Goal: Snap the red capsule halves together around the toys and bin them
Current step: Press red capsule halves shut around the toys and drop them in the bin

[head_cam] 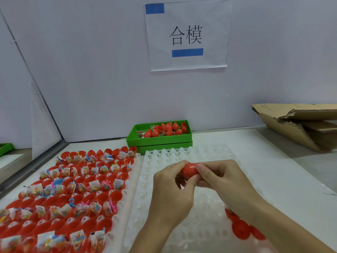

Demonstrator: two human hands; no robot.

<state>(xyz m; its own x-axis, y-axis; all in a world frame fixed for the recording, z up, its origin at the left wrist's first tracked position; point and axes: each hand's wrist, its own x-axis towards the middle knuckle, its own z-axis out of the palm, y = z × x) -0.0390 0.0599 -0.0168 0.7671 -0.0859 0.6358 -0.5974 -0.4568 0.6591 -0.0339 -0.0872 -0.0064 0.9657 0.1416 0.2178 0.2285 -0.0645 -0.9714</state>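
Observation:
A red capsule (pixel 189 170) is held between both hands above the white tray (pixel 182 221). My left hand (pixel 171 194) grips its left end and my right hand (pixel 224 181) pinches its right end with thumb and fingers. To the left, a tray (pixel 132 181) holds many open red capsule halves (pixel 102 197), several filled with bagged toys (pixel 94 185). At the back stands a green bin (pixel 158 140) with closed red capsules (pixel 155 132) inside. Under my right forearm lie a few more red halves (pixel 240 230).
A torn cardboard box (pixel 299 125) lies at the back right. A paper sign (pixel 187 33) hangs on the white wall. Another green bin's corner (pixel 5 147) shows at the far left past a metal frame (pixel 32 167).

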